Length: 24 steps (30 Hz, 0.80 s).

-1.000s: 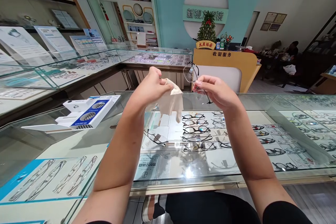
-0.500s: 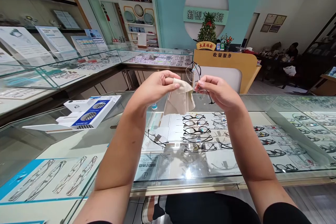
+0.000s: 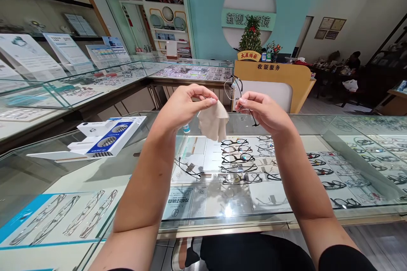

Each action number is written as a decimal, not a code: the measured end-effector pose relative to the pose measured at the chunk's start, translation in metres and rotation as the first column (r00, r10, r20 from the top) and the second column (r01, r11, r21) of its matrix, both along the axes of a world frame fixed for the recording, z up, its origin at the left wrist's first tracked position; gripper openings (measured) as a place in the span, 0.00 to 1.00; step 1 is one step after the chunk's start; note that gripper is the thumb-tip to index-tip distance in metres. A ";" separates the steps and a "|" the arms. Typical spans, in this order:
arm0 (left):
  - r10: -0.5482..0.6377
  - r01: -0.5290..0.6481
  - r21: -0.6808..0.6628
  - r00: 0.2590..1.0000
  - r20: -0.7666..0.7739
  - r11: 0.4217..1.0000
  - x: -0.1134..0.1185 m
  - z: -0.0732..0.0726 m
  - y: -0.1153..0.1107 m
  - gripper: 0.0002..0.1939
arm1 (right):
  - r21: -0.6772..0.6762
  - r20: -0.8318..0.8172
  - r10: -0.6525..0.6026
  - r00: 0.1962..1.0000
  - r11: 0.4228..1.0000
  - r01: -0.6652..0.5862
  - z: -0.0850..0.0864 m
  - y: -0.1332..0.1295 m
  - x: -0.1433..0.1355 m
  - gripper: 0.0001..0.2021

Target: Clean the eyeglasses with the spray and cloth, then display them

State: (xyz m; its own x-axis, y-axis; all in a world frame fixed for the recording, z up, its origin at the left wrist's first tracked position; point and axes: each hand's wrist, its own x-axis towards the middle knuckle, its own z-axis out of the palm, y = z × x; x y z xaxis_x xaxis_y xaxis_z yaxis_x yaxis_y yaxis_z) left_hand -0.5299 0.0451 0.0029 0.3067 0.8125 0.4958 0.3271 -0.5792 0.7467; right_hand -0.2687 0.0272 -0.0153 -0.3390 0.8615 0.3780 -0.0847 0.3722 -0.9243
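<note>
Pinched at its top between thumb and fingers, a beige cleaning cloth hangs from my left hand. My right hand is closed on a pair of eyeglasses with thin dark rims. One lens stands up above the fingertips, and a dark temple points down below them; the fingers hide the frame's middle. Cloth and eyeglasses are a small gap apart, both held above the glass display counter. Under the glass lie rows of eyeglass frames.
A white and blue box stands on the counter at left. Glass showcases run along the left and back. Behind them is a wooden cashier desk with a plant. A person sits far right.
My left hand has drawn the cloth a little to the left, away from the eyeglasses, and the cloth now hangs more loosely. My right hand is nearly still.
</note>
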 end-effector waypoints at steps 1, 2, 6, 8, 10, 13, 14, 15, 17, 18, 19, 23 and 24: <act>0.031 -0.031 0.042 1.000 -0.002 0.999 -0.001 0.000 -0.001 0.16 | -0.001 0.003 -0.002 1.000 1.000 0.002 0.000 0.000 0.000 0.22; 0.043 -0.044 0.067 0.999 0.010 0.997 -0.002 0.001 -0.001 0.15 | -0.002 0.005 -0.002 1.000 1.000 0.002 -0.001 0.001 0.000 0.22; -0.046 0.046 -0.001 0.995 0.093 0.999 -0.001 -0.001 0.001 0.15 | -0.004 0.002 0.016 1.000 1.000 -0.016 -0.002 0.001 0.001 0.21; -0.061 0.064 -0.020 0.990 0.130 0.998 0.002 -0.001 0.001 0.16 | -0.006 0.000 0.026 1.000 1.000 -0.026 -0.002 0.002 0.001 0.21; -0.056 0.060 -0.017 0.983 0.176 0.998 0.005 -0.001 -0.001 0.17 | -0.010 0.008 0.029 1.000 1.000 -0.029 -0.003 0.002 0.000 0.21; -0.045 0.045 0.005 0.978 0.204 0.999 0.009 0.000 -0.004 0.21 | -0.016 0.030 0.033 0.999 0.999 -0.033 -0.004 0.004 0.000 0.22; -0.041 0.037 0.021 0.980 0.194 0.999 0.009 0.000 -0.005 0.22 | -0.017 0.037 0.039 0.999 0.999 -0.039 -0.005 0.005 0.000 0.22; -0.039 0.031 0.044 0.983 0.180 0.999 0.009 0.000 -0.006 0.22 | -0.019 0.046 0.047 0.998 0.999 -0.046 -0.006 0.006 0.000 0.22; -0.051 0.034 0.113 0.988 0.147 0.993 0.010 -0.001 -0.006 0.22 | -0.025 0.069 0.065 0.995 0.998 -0.064 -0.007 0.007 -0.001 0.21; -0.063 0.041 0.164 0.990 0.127 0.986 0.010 -0.002 -0.005 0.20 | -0.031 0.082 0.078 0.994 0.997 -0.075 -0.007 0.007 -0.002 0.21; -0.071 0.047 0.222 0.992 0.103 0.974 0.010 -0.002 -0.004 0.19 | -0.036 0.092 0.093 0.991 0.995 -0.090 -0.008 0.007 -0.003 0.20; -0.025 0.014 0.450 1.000 0.018 0.893 0.014 -0.006 0.003 0.16 | -0.045 0.123 0.189 0.974 0.982 -0.185 -0.007 0.005 -0.007 0.20; -0.008 0.006 0.489 1.000 0.002 0.872 0.015 -0.006 0.004 0.16 | -0.047 0.129 0.211 0.969 0.977 -0.206 -0.006 0.004 -0.008 0.21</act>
State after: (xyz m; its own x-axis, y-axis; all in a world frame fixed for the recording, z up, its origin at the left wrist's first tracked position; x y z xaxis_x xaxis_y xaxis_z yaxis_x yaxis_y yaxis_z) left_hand -0.5148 0.0495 -0.0032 0.3085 0.4637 0.8306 0.3192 -0.8730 0.3688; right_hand -0.2764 0.0310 -0.0217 -0.5578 0.7776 0.2900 -0.0329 0.3284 -0.9440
